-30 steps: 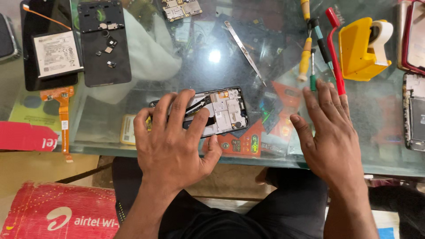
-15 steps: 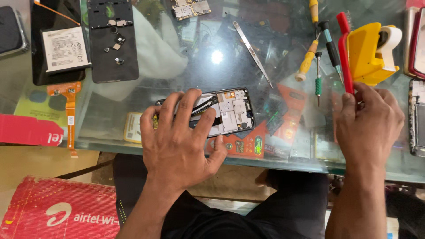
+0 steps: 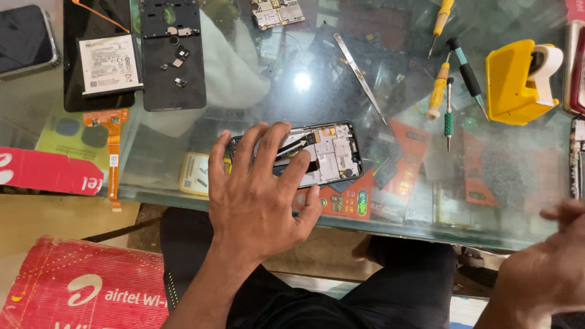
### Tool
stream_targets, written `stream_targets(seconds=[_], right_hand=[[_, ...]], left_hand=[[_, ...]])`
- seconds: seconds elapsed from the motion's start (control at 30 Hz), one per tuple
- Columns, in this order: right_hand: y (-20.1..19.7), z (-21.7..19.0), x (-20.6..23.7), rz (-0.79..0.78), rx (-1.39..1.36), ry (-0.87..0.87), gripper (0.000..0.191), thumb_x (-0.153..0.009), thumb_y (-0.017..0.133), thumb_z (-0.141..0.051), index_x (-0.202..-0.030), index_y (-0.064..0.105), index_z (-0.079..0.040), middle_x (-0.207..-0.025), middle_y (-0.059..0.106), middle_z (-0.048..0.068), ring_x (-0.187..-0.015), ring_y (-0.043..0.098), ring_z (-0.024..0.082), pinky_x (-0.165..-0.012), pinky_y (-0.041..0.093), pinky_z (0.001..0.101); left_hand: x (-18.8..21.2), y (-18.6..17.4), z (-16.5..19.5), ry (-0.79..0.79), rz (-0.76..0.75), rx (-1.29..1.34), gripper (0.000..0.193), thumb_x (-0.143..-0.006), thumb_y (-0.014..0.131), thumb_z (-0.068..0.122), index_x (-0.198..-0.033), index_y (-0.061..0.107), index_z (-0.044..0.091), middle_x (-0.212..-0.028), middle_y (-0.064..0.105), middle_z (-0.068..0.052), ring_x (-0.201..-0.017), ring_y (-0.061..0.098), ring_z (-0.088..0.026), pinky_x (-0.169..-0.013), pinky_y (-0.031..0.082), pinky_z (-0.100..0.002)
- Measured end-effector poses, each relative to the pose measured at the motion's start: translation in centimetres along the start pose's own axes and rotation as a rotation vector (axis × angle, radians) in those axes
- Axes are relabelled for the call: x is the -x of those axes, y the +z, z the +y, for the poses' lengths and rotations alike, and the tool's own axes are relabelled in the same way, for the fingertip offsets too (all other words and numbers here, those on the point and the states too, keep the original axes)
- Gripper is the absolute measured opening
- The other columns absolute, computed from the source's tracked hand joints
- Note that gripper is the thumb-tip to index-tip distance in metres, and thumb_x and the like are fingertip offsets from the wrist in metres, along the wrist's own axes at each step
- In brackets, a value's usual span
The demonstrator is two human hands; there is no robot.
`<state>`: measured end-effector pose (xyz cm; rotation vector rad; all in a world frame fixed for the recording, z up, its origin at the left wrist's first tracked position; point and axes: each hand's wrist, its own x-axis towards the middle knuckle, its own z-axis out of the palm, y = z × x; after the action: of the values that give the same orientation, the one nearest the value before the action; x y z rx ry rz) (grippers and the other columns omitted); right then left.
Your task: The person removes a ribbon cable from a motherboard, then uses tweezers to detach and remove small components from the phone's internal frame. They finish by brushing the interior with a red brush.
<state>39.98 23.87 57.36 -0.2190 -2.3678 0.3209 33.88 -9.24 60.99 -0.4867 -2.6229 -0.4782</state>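
Note:
My left hand [image 3: 256, 201] lies flat with spread fingers on the left half of an opened black phone [image 3: 335, 152], pressing it onto the glass table [image 3: 426, 222]. The phone's silver shields and a black strip show to the right of my fingers. My right hand [image 3: 542, 274] is blurred at the lower right, below the table's front edge and away from the phone. Whether it holds anything I cannot make out.
Metal tweezers [image 3: 361, 78], a yellow screwdriver [image 3: 437, 91], a small green one [image 3: 448, 119] and a yellow tape dispenser [image 3: 515, 82] lie at the back right. A phone body with a white-labelled battery [image 3: 103, 61], a black frame [image 3: 172, 55] and an orange flex cable [image 3: 111, 146] lie left. A red box [image 3: 79, 286] stands below.
My right hand went from flat on the glass to the red tool near the dispenser, then dropped below the table edge. The red tool is no longer in view. My left hand stayed.

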Motion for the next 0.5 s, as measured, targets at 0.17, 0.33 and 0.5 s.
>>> stream_targets(seconds=[0.17,0.33,0.5], right_hand=[[-2.7,-3.8,2.3,-0.099,-0.762,0.637,0.024,-0.111,0.057,-0.006,-0.135,0.060,-0.003,-0.094,0.072,0.007,-0.061,0.057,0.008,-0.052,0.044,0.0197],[-3.9,-8.7,1.6,-0.326,-0.384,0.332,0.015,-0.107,0.069,-0.006,-0.116,0.070,0.006,-0.090,0.075,0.013,-0.085,0.075,0.014,-0.080,0.059,0.0247],[-3.6,-10.9,-0.9,-0.409,-0.228,0.085,0.016,-0.090,0.077,-0.007,-0.103,0.076,0.002,-0.081,0.074,0.013,-0.071,0.072,0.014,-0.066,0.056,0.0283]], left_hand=[[0.1,0.1,0.0,-0.006,-0.014,0.014,0.043,-0.080,0.075,0.040,-0.115,0.073,0.015,-0.140,0.056,-0.013,-0.131,0.052,-0.033,-0.112,0.031,-0.061],[0.2,0.1,-0.2,-0.004,-0.011,0.011,0.044,-0.081,0.076,0.041,-0.116,0.074,0.015,-0.139,0.056,-0.012,-0.130,0.052,-0.032,-0.111,0.032,-0.059],[0.3,0.1,-0.4,0.001,0.003,0.012,0.044,-0.081,0.076,0.041,-0.117,0.074,0.016,-0.139,0.055,-0.013,-0.130,0.052,-0.033,-0.111,0.033,-0.058]])
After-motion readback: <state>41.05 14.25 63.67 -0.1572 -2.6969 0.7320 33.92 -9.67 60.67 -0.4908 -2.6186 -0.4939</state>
